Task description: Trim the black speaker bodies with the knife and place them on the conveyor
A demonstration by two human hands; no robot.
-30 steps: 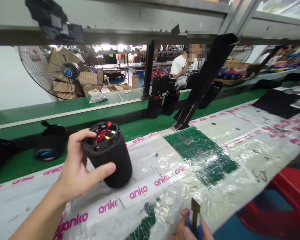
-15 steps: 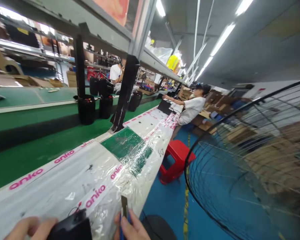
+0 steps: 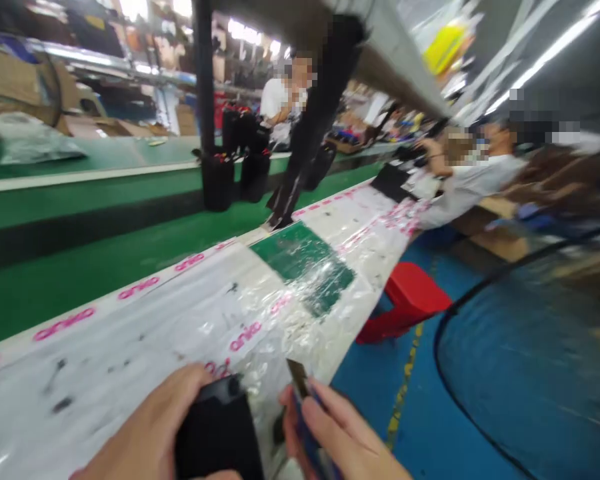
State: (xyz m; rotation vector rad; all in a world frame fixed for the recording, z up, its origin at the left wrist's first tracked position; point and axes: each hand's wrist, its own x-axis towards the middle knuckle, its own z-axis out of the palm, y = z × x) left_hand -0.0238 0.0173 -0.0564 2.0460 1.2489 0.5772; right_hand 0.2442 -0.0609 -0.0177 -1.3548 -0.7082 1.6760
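Observation:
My left hand (image 3: 153, 423) grips a black box-shaped piece (image 3: 220, 433) by its left side and near edge, at the bottom of the view. Thin red wire shows by its far end, where the picture is blurred. In my right hand (image 3: 343, 433) is a utility knife (image 3: 307, 427) with a blue handle, its blade out and pointing away from me. The blade is to the right of the black piece, apart from it. Both hands are over the workbench (image 3: 155, 333), which is covered with clear plastic and pink-printed tape.
A green patch (image 3: 305, 260) shows on the bench. Behind it runs a green conveyor (image 3: 80, 240) with black posts and black pouches (image 3: 217, 183). A red stool (image 3: 415, 297) and a large fan (image 3: 445, 347) stand at the right. A co-worker (image 3: 475, 180) is farther along the bench.
My view has turned down and to the left. The black piece and my left hand show more fully. The knife remains in my right hand.

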